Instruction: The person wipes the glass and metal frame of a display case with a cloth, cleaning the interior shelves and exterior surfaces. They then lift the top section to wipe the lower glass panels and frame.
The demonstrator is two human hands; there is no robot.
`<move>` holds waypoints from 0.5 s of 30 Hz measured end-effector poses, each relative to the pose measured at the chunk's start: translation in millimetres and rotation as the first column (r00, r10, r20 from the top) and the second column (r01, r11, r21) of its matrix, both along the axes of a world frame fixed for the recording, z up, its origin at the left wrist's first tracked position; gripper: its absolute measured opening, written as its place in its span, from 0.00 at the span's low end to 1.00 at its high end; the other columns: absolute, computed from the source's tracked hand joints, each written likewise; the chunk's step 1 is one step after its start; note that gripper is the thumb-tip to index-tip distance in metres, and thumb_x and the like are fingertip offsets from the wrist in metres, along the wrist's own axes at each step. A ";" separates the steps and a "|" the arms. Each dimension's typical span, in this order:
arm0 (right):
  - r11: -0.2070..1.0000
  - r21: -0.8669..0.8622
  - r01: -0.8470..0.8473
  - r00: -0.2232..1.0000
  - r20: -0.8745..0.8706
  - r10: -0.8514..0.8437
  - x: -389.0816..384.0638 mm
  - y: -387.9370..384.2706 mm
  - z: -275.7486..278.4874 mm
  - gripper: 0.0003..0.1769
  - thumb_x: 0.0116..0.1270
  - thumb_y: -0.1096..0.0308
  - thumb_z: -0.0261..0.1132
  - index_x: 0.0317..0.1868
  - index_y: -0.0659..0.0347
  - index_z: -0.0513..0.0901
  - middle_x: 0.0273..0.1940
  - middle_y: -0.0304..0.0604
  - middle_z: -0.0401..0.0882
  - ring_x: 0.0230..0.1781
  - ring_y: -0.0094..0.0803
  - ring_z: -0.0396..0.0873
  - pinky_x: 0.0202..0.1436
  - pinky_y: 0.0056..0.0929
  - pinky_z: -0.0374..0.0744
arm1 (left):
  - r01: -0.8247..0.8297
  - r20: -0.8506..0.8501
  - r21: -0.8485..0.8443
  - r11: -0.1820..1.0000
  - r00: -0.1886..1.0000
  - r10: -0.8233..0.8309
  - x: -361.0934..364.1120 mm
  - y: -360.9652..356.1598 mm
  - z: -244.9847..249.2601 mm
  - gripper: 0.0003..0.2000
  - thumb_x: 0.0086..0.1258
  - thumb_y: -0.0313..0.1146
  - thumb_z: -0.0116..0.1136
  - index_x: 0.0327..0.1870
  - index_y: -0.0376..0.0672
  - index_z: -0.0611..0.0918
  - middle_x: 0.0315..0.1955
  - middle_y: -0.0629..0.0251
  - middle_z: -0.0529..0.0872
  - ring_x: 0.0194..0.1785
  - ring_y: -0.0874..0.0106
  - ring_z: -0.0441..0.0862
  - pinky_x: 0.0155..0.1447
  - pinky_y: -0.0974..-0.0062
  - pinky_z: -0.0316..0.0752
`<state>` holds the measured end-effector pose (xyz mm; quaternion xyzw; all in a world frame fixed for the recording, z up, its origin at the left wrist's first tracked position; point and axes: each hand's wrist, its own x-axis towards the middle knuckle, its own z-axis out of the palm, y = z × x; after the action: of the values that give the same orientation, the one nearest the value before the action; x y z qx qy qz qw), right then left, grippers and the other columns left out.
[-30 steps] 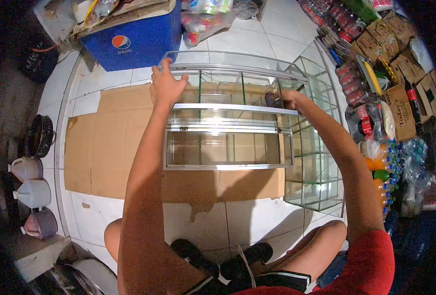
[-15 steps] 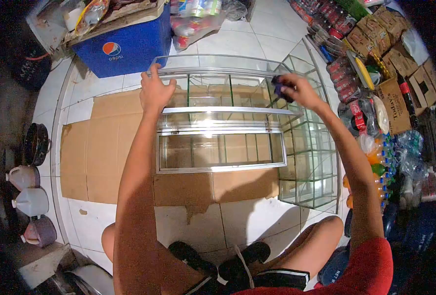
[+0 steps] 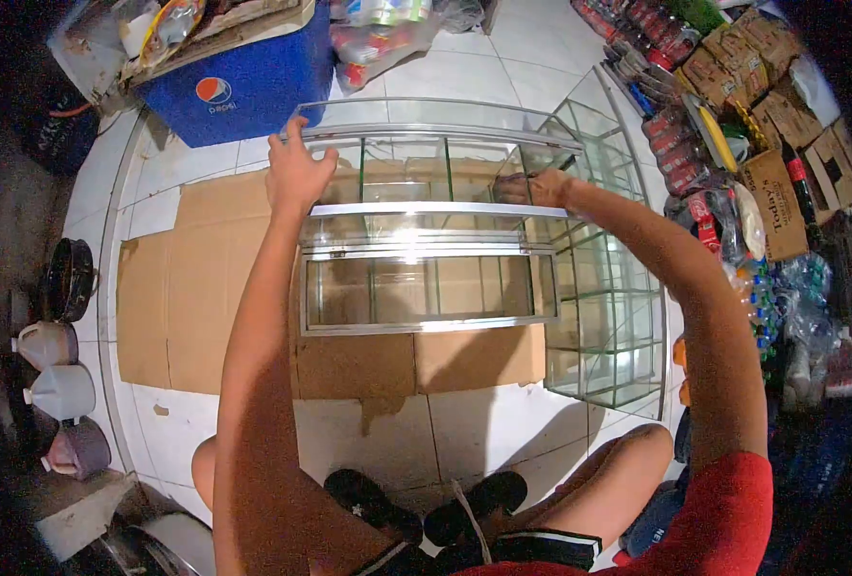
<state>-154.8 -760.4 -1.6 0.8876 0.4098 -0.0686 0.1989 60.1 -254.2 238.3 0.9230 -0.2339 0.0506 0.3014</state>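
Observation:
A glass display case (image 3: 402, 209) with aluminium edges and inner glass dividers lies in front of me. My left hand (image 3: 298, 173) grips its far left corner, fingers hooked over the metal edge and thumb sticking out. Between the two upper metal rails, my right hand (image 3: 544, 187) reaches into the case near its right end. Bunched under those fingers is a dark purple cloth (image 3: 510, 179), mostly hidden by the hand and seen partly through glass. Nearer my knees, a framed glass panel (image 3: 431, 326) forms the front of the case.
Flattened cardboard (image 3: 195, 288) lies under the case on white tiles. A second glass case (image 3: 618, 288) with compartments stands against its right side. Beyond the left corner is a blue Pepsi cooler (image 3: 239, 101). Bottles and boxes (image 3: 776, 206) line the right; plastic jugs (image 3: 64, 392) line the left.
My right hand has moved left and down with the cloth, from the upper right rail into the opening between the rails. My left hand stays on the corner; the view has shifted slightly.

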 end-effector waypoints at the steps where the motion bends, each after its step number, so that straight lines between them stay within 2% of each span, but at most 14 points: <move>1: 0.969 -0.152 0.193 0.981 0.052 -0.187 -12.7 75.3 89.0 0.04 0.52 0.68 0.64 0.28 0.58 0.83 0.35 0.41 0.81 0.38 0.38 0.81 0.39 0.32 0.80 | -0.002 0.003 0.002 1.000 1.000 0.002 -0.2 0.4 1.5 0.30 0.53 0.46 0.61 0.59 0.53 0.66 0.49 0.50 0.69 0.55 0.51 0.72 0.52 0.53 0.71; 2: 0.969 -0.153 0.193 0.981 0.050 -0.187 -18.6 93.8 134.7 0.04 0.52 0.68 0.64 0.28 0.58 0.83 0.35 0.41 0.81 0.38 0.38 0.81 0.39 0.32 0.80 | 0.000 0.003 0.010 1.000 1.000 0.000 0.2 1.5 -2.0 0.30 0.53 0.46 0.61 0.59 0.53 0.66 0.49 0.50 0.70 0.55 0.51 0.72 0.52 0.54 0.71; 4: 0.799 -0.453 0.396 0.854 -0.139 -0.502 -15.2 179.9 221.4 0.04 0.54 0.68 0.64 0.29 0.57 0.84 0.42 0.38 0.80 0.47 0.36 0.78 0.42 0.34 0.81 | 0.011 0.028 -0.004 1.000 1.000 -0.011 2.8 1.1 -10.6 0.30 0.54 0.47 0.61 0.59 0.54 0.66 0.49 0.49 0.70 0.53 0.49 0.73 0.52 0.54 0.71; 5: 0.665 -0.667 0.337 0.788 -0.186 -0.587 -7.2 209.2 254.3 0.08 0.57 0.69 0.60 0.37 0.58 0.83 0.46 0.38 0.78 0.54 0.33 0.73 0.49 0.33 0.79 | 0.009 0.060 -0.022 1.000 0.998 -0.007 5.0 0.7 -12.1 0.30 0.55 0.48 0.61 0.59 0.55 0.66 0.48 0.48 0.70 0.52 0.48 0.74 0.51 0.53 0.71; 6: 0.665 -0.668 0.334 0.790 -0.187 -0.584 -9.6 215.9 273.9 0.08 0.57 0.69 0.60 0.37 0.58 0.83 0.46 0.38 0.78 0.54 0.33 0.73 0.49 0.33 0.79 | 0.005 0.059 -0.023 1.000 0.998 -0.004 5.0 0.4 -11.5 0.30 0.55 0.48 0.61 0.59 0.55 0.66 0.48 0.48 0.70 0.52 0.48 0.74 0.51 0.53 0.71; 8: 0.737 -0.532 0.416 0.823 -0.125 -0.554 -12.2 219.2 292.0 0.18 0.59 0.70 0.57 0.52 0.58 0.77 0.57 0.40 0.73 0.58 0.32 0.72 0.56 0.31 0.75 | 0.001 0.068 -0.013 1.000 0.998 0.000 3.8 1.4 -10.4 0.29 0.55 0.48 0.60 0.59 0.56 0.66 0.48 0.48 0.70 0.52 0.48 0.74 0.51 0.53 0.71; 9: 0.738 -0.535 0.411 0.824 -0.128 -0.551 -15.3 208.7 290.3 0.18 0.59 0.70 0.57 0.52 0.58 0.77 0.57 0.40 0.73 0.58 0.32 0.72 0.56 0.31 0.75 | -0.003 0.064 -0.014 1.000 0.998 0.003 2.9 2.2 -9.5 0.29 0.55 0.48 0.60 0.59 0.56 0.66 0.48 0.48 0.70 0.52 0.48 0.74 0.51 0.53 0.71; 11: 0.879 -0.291 0.378 0.914 -0.031 -0.404 -24.7 182.5 288.4 0.27 0.61 0.71 0.54 0.63 0.57 0.67 0.66 0.40 0.64 0.62 0.33 0.69 0.60 0.30 0.72 | -0.007 0.052 0.003 1.000 0.999 0.006 1.9 1.3 -7.5 0.29 0.55 0.48 0.60 0.59 0.56 0.65 0.49 0.48 0.70 0.52 0.48 0.74 0.51 0.53 0.71; 12: 0.878 -0.294 0.377 0.915 -0.032 -0.403 -28.6 176.5 291.5 0.27 0.61 0.71 0.54 0.63 0.57 0.67 0.66 0.40 0.64 0.62 0.33 0.69 0.60 0.30 0.72 | -0.008 0.051 0.000 1.000 0.999 0.008 1.6 1.2 -6.6 0.29 0.55 0.48 0.60 0.59 0.56 0.65 0.49 0.48 0.70 0.52 0.48 0.74 0.51 0.53 0.71; 14: 0.846 -0.309 0.435 0.893 0.024 -0.450 -38.4 177.8 308.3 0.31 0.62 0.71 0.52 0.68 0.56 0.61 0.71 0.39 0.54 0.66 0.32 0.64 0.61 0.31 0.71 | 0.000 0.038 -0.003 1.000 0.999 0.000 2.2 1.3 -5.9 0.30 0.53 0.46 0.61 0.58 0.53 0.67 0.49 0.50 0.70 0.53 0.50 0.74 0.51 0.54 0.72; 15: 0.914 -0.204 0.352 0.934 0.138 -0.329 -45.2 177.0 307.6 0.23 0.62 0.71 0.53 0.59 0.58 0.72 0.63 0.44 0.68 0.59 0.35 0.72 0.55 0.34 0.76 | 0.003 0.038 -0.004 1.000 0.999 -0.003 2.2 1.6 -5.6 0.30 0.53 0.46 0.61 0.58 0.53 0.67 0.49 0.50 0.70 0.53 0.50 0.74 0.51 0.54 0.72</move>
<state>-199.9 -583.4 306.0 0.9193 0.2280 -0.1033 0.3037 62.3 -252.6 232.8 0.9209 -0.2410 0.0682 0.2986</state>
